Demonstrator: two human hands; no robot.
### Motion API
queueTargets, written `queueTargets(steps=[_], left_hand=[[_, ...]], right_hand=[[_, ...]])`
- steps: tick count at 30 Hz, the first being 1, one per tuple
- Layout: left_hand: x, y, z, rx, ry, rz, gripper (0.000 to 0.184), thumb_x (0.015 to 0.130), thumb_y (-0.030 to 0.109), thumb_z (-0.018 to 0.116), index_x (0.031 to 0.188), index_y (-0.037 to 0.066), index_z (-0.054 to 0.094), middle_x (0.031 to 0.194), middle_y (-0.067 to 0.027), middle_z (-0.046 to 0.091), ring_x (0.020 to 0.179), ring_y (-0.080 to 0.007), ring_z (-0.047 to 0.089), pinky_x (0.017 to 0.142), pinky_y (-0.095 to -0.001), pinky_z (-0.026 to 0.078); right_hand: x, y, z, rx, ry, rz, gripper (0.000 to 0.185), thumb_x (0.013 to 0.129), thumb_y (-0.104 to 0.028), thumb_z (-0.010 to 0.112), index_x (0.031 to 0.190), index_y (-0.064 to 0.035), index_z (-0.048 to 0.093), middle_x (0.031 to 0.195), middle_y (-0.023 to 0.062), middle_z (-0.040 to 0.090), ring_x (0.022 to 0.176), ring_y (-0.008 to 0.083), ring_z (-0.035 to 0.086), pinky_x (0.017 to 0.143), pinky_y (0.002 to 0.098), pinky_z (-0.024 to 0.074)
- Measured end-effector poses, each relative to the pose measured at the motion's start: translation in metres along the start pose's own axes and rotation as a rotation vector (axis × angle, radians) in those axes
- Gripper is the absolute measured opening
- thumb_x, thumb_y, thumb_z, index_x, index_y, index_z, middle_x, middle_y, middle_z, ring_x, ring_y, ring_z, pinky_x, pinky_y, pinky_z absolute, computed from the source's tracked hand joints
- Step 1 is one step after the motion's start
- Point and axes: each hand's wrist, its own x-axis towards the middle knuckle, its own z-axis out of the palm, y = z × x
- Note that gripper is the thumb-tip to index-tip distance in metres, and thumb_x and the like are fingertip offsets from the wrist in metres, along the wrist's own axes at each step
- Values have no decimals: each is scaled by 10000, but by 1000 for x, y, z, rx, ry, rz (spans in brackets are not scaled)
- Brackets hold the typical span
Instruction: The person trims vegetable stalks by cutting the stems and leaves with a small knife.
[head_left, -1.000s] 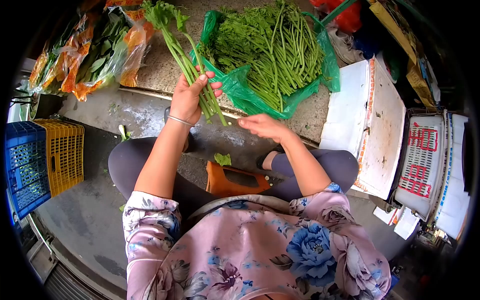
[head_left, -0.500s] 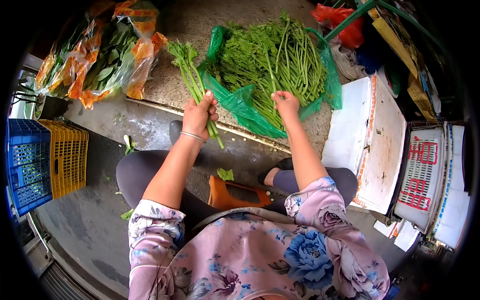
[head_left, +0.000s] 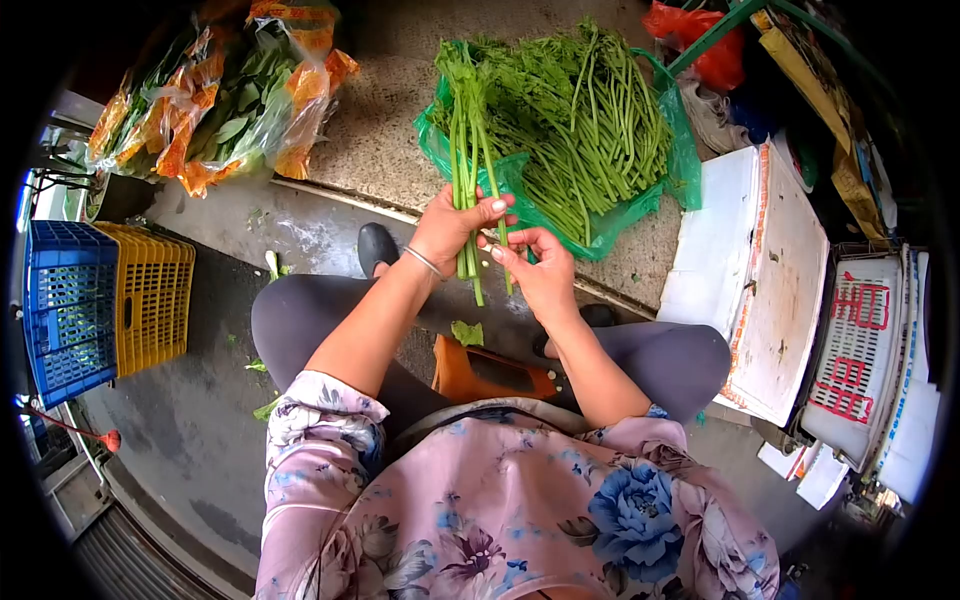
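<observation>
My left hand (head_left: 455, 228), with a thin bracelet on its wrist, is closed around a small bunch of leafy green stalks (head_left: 465, 150). The leaves point away from me and the cut ends hang below the fist. My right hand (head_left: 542, 275) is beside it, thumb and fingers pinching the lower part of one stalk (head_left: 502, 215) at the bunch's right edge. Just beyond both hands, a large heap of the same stalks (head_left: 610, 130) lies on an opened green plastic bag (head_left: 600, 240).
Clear-and-orange plastic bags of leafy greens (head_left: 240, 110) lie at the far left. Blue (head_left: 70, 310) and yellow (head_left: 155, 295) crates stand left. White foam boxes (head_left: 770, 290) are on the right. An orange stool (head_left: 455, 370) is between my legs; leaf scraps (head_left: 467, 333) lie on the floor.
My right hand has come back from the heap with a stalk, toward my left hand. My left hand has moved right with its bunch, and the two hands now meet in front of me.
</observation>
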Motion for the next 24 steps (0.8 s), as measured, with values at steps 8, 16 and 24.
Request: queueTargets(steps=[8, 16, 24], left_hand=[[-7, 14, -12, -14, 1, 30, 195, 770, 21, 602, 830, 96, 432, 904, -124, 608, 746, -178, 624, 431, -180, 437], [-8, 16, -20, 19, 30, 79, 160, 791, 30, 579, 818, 102, 438, 918, -123, 608, 751, -174, 623, 427, -177, 431], [-7, 27, -25, -78, 147, 187, 264, 819, 54, 549, 1059, 75, 441, 938, -71, 576, 824, -173, 599, 486, -183, 450]], right_hand=[[3, -28, -39, -35, -519, 308, 362, 872, -327, 485, 1022, -10, 575, 609, -18, 483, 471, 29, 332, 424, 168, 245], [0, 26, -28, -396, -707, 263, 236, 837, -249, 553, 984, -83, 634, 751, 25, 624, 676, 68, 512, 620, 225, 424], [55, 25, -68, -500, -202, 184, 483, 759, -367, 626, 1096, -29, 553, 1023, 141, 598, 927, 177, 569, 795, 295, 438]])
